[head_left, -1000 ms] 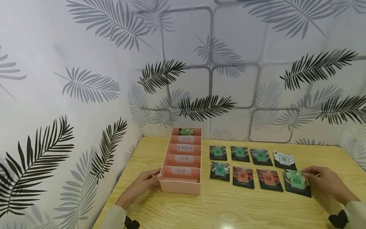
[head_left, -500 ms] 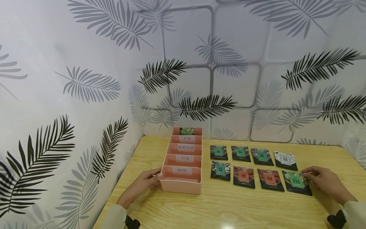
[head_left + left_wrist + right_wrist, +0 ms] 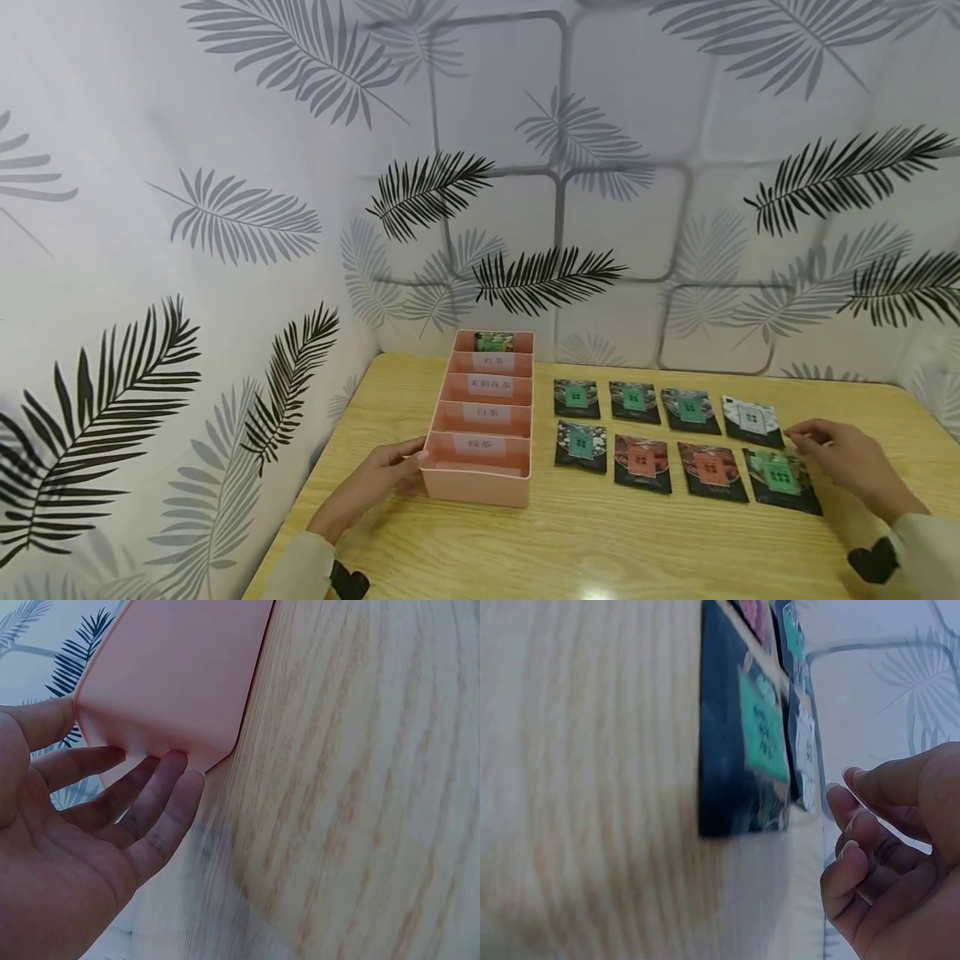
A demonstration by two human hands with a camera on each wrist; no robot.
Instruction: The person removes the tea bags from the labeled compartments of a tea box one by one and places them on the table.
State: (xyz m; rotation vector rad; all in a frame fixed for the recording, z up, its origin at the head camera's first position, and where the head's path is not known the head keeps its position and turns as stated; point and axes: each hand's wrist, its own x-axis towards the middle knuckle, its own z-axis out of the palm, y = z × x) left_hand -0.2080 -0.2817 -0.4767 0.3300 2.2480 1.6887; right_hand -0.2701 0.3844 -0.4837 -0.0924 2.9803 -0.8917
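Observation:
My left hand (image 3: pixel 386 471) holds the near left corner of a pink divided box (image 3: pixel 476 490); in the left wrist view, the thumb is at its edge and the curved fingertips (image 3: pixel 174 761) touch its wall. Paper labels with Chinese writing mark several compartments. A green-and-black tea bag packet (image 3: pixel 493 342) stands in the farthest one. My right hand (image 3: pixel 855 467) hovers by the right end of the packet rows, loosely curled and holding nothing. Nearest to it are a green-labelled tea bag packet (image 3: pixel 782 482) and a white-and-black tea bag packet (image 3: pixel 752 421), both flat on the table.
More tea bag packets lie in two rows right of the box, among them a red one (image 3: pixel 642 462), another red one (image 3: pixel 712 471) and a green-labelled one (image 3: pixel 581 446). The wooden table (image 3: pixel 637 550) meets a leaf-patterned wall covering (image 3: pixel 622 225) at its back and left.
My right hand has let go of the green-labelled packet and moved slightly up and back toward the white one. The packet now lies flat. My left hand stays on the box.

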